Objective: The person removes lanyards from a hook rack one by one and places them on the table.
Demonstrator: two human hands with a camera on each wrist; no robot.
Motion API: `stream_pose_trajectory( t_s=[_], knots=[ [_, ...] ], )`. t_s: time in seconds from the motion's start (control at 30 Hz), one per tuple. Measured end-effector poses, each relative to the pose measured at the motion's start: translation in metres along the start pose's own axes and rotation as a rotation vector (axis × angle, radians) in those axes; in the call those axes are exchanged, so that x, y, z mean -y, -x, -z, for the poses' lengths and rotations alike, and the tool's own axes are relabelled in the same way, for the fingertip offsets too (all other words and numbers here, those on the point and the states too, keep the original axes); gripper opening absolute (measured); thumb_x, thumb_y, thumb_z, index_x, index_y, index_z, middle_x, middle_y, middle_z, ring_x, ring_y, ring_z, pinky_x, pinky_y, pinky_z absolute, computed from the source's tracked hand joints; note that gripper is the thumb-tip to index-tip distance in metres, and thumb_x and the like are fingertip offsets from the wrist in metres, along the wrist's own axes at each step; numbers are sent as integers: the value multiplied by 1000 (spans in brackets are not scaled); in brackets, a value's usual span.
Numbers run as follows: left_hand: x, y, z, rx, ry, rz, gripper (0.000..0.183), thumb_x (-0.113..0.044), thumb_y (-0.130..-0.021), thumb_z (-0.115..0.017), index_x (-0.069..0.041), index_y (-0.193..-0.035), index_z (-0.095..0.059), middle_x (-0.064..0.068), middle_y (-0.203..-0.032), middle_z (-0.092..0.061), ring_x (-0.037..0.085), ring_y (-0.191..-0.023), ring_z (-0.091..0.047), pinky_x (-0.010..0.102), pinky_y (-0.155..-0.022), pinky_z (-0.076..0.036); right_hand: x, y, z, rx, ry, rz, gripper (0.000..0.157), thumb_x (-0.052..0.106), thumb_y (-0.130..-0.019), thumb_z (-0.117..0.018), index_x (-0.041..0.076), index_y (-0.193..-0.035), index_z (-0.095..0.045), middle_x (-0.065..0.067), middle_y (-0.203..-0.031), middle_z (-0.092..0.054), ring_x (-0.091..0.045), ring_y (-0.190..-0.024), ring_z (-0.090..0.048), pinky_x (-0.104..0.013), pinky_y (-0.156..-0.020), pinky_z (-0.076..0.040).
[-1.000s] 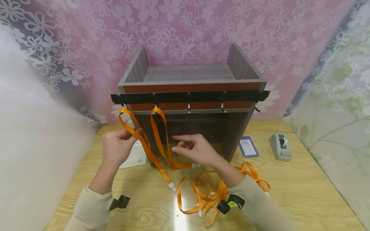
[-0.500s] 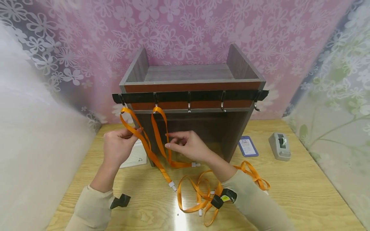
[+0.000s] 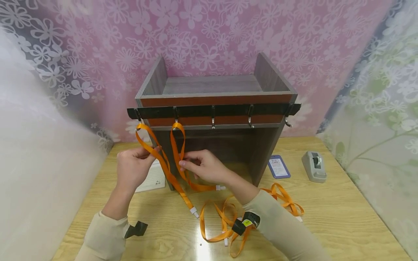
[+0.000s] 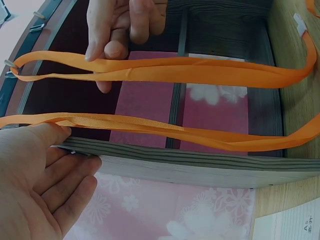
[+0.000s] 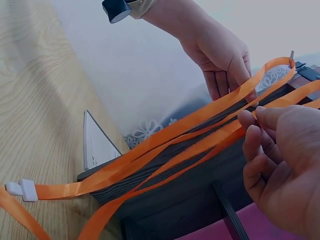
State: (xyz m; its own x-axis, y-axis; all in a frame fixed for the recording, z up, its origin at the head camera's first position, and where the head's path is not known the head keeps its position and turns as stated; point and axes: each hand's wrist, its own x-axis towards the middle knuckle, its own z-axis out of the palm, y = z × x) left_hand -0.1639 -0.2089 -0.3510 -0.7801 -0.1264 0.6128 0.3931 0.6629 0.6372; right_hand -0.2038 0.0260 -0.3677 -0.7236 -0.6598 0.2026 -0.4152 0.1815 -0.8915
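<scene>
Two orange lanyards hang from the two leftmost metal hooks of a black hook rail. My left hand pinches the outer lanyard below its hook, beside the shelf's left side panel, as the left wrist view also shows. The inner lanyard is between the thumb and index finger of my right hand, partway down its strap. White clips finish both straps: the outer clip lies over the tabletop toward me, and the inner clip points right in front of the shelf.
More orange lanyards lie tangled on the wooden table, partly under my right forearm. A grey shelf unit carries the rail. Right of it are a blue card holder and a tape dispenser; a lined notepad lies left.
My right hand has moved left to the inner lanyard and now pinches it, drawing its loop narrower. The left hand has stayed nearly still on the outer lanyard.
</scene>
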Motion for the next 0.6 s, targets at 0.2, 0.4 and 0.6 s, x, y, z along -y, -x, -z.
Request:
stream_pose_trajectory(
  t_s=[0.2,0.4,0.6],
  knots=[
    [1,1,0,-3,-17,-5,12,-20,-86,-80,-9,-88,-83,7,-72,-76,5,-62,-71,9,-55,-46,3,-6,-4,-23,-7,-20,21,28,-101,-62,11,-101,-75,-13,-89,-74,-22,-47,-51,-25,-45,-41],
    [1,1,-1,-14,-34,-48,10,-18,-86,-80,-8,-86,-83,8,-70,-76,23,-60,-72,11,-51,-44,4,-9,-7,-54,-24,-43,20,26,-96,-69,9,-103,-76,-9,-90,-76,-18,-43,-54,-25,-42,-40],
    [1,0,0,-5,-8,-47,11,-18,-86,-80,-8,-87,-83,8,-72,-76,18,-61,-72,10,-53,-46,10,-7,-7,-65,-31,-47,17,26,-94,-72,10,-97,-77,-11,-86,-74,-16,-44,-55,-24,-41,-38]
  ],
)
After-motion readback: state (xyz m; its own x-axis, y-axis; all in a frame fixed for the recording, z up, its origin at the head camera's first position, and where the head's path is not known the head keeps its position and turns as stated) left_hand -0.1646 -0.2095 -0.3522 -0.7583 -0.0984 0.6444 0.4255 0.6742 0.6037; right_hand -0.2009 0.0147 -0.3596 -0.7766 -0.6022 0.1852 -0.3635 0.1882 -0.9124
